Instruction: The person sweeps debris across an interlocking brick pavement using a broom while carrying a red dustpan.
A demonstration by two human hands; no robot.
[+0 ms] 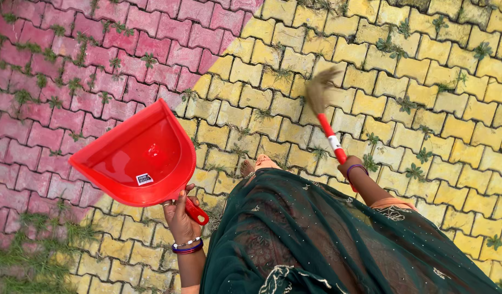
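Clasped in the left hand point(181, 218), a red dustpan point(134, 155) hangs raised; the right hand point(350, 166) grips a broom point(326, 111) mid-sweep over paving point(425, 81). Collecting debris would require lowering the pan.

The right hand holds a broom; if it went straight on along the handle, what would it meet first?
Probably only the yellow paving: beyond the right hand and broom, nothing else shows.

1 head-worn view looks steeply down from close above the person's body onto the paving point(403, 71). It takes in both hands low in frame: left hand point(181, 218), right hand point(353, 167).
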